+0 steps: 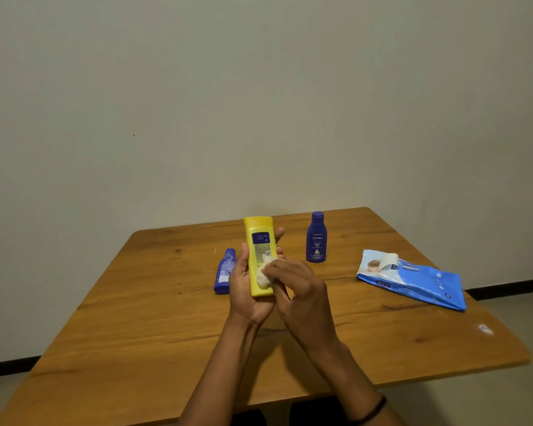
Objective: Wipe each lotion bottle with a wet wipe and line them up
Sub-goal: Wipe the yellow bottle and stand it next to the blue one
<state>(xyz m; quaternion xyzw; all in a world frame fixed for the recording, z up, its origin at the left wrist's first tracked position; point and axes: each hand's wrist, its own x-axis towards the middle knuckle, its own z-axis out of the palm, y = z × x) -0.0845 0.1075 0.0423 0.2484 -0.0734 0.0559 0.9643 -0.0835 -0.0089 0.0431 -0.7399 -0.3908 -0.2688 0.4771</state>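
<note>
My left hand point(243, 287) holds a yellow lotion bottle point(259, 241) above the table, back label facing me, cap end away from me. My right hand point(302, 290) presses a crumpled white wet wipe point(263, 276) against the bottle's lower part. A dark blue lotion bottle point(316, 238) stands upright behind and to the right of my hands. Another blue bottle point(225, 270) lies on its side just left of my left hand, partly hidden by it.
A blue wet wipe pack point(419, 281) lies on the right of the wooden table point(136, 318), its white flap peeled open. A plain wall stands behind the table. The table's right edge runs close to the pack.
</note>
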